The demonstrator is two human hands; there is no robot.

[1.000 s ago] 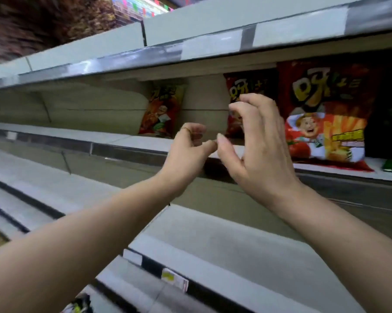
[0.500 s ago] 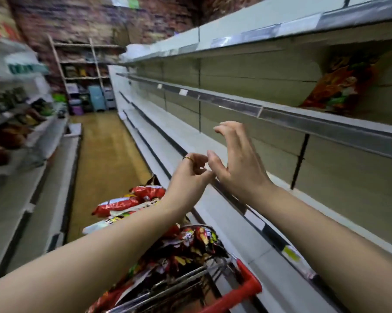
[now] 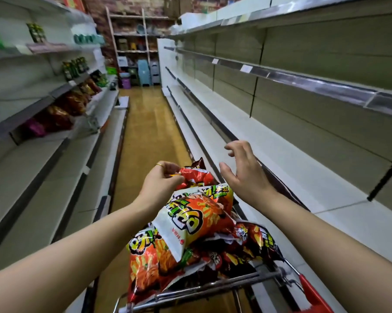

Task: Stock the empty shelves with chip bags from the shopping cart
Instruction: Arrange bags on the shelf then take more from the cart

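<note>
A shopping cart (image 3: 242,283) with a red handle stands in front of me, heaped with orange, white and dark red chip bags (image 3: 190,224). My left hand (image 3: 161,182) pinches the top edge of a red chip bag (image 3: 196,175) at the far end of the heap. Above the pile's right side hovers my right hand (image 3: 242,171), fingers spread and slightly bent, holding nothing. The white shelves (image 3: 280,141) on the right run bare down the aisle.
On the left, shelves (image 3: 61,114) carry red, orange and green snack bags. A brown floor aisle (image 3: 145,123) runs ahead to a back rack with plastic bins and stools (image 3: 143,71). The cart sits close against the right shelving.
My view swung from the shelf down to the cart. Both hands dropped from shelf height to the heap. The left hand has taken hold of a red bag; the right has opened above the pile.
</note>
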